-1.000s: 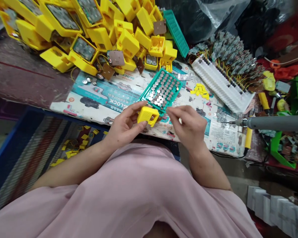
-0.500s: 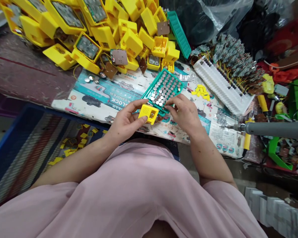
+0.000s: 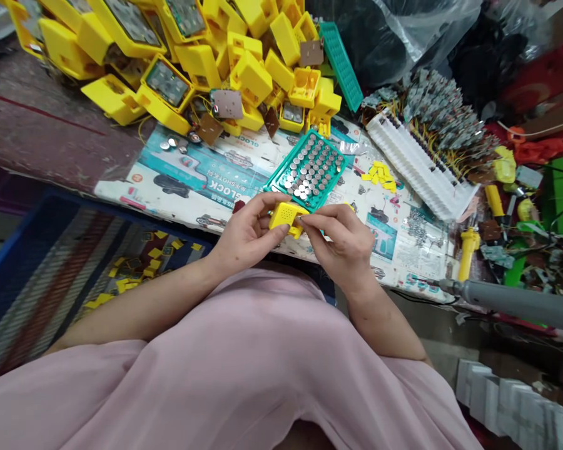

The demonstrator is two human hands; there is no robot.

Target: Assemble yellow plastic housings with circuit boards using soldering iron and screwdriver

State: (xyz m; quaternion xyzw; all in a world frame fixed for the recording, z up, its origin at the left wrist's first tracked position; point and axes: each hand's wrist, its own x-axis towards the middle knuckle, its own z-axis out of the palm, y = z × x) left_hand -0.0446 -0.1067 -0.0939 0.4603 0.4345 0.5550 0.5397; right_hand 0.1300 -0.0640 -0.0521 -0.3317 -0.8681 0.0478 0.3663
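Note:
My left hand [image 3: 248, 231] is closed around a small yellow plastic case [image 3: 284, 219], its speaker-hole face turned up. My right hand [image 3: 340, 240] pinches a small shiny button cell [image 3: 299, 218] at the case's right-hand opening; the fingertips cover most of it. Just beyond both hands lies a green tray [image 3: 326, 197] holding rows of silver button cells [image 3: 311, 170]. Several loose button cells [image 3: 173, 144] rest on the printed sheet to the left.
Yellow cases [image 3: 251, 78] with circuit boards are heaped at the back. A white rack [image 3: 415, 164] of wired parts stands right, near small yellow pieces [image 3: 379, 175]. A grey electric screwdriver [image 3: 520, 303] juts in from the right. A blue crate [image 3: 28, 250] sits below left.
My right hand has moved from the green tray down and left to the opening of the yellow case. The screwdriver hangs lower in view.

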